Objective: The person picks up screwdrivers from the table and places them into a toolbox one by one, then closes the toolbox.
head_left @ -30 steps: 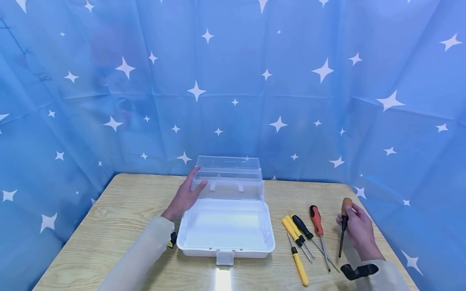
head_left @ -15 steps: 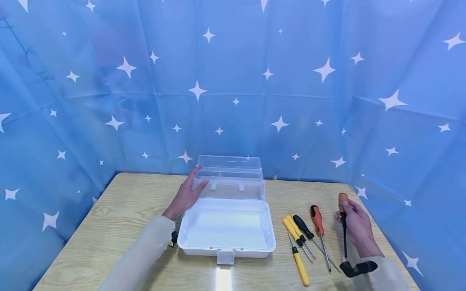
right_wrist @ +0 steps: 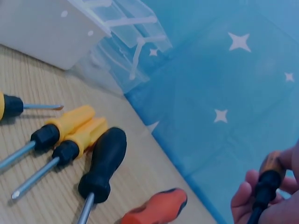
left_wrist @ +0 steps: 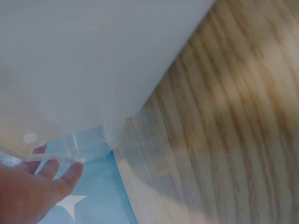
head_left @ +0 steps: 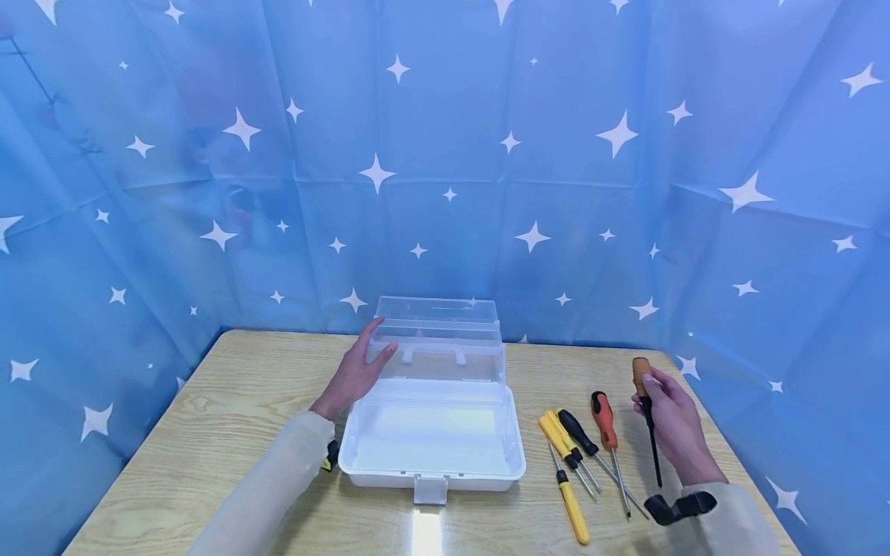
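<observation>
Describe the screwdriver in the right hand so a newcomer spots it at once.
Start at the white box and go right across the table, past the loose screwdrivers. Near the table's right edge is the right hand, holding the brown-handled screwdriver. Only its shaft is dark; the others' are silver.

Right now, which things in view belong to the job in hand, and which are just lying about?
Likely in the job:
brown-handled screwdriver, held in the right hand
open plastic case, left hand at its raised lid

Lying about, though possibly part of it, being similar tools:
three yellow screwdrivers
black screwdriver
red screwdriver
</observation>
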{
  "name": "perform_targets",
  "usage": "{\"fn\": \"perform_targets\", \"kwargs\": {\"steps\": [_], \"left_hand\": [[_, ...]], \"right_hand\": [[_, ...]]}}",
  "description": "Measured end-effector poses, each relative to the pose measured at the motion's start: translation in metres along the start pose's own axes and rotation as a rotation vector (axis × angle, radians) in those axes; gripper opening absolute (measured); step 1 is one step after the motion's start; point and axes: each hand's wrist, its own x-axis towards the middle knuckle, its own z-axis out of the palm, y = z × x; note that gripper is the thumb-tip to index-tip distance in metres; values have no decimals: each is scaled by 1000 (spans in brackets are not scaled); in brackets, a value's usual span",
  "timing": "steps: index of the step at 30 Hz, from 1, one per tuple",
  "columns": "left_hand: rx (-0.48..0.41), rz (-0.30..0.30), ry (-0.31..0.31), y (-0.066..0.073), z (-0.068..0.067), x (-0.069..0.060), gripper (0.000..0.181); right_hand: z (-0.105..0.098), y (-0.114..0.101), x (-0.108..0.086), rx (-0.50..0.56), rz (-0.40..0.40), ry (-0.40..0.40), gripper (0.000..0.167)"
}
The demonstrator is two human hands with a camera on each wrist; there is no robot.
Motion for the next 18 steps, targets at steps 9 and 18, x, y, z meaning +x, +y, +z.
{"fn": "perform_targets", "kwargs": {"steps": [9,18], "left_hand": [[-15,-1,-4,0,-1,-1,76],[-9,1,2,-1,0,-1,75]], "right_hand": [[10,-12,-3,4,-51,-30,65],[20,-24,-8,-89,-119,-73,68]]}}
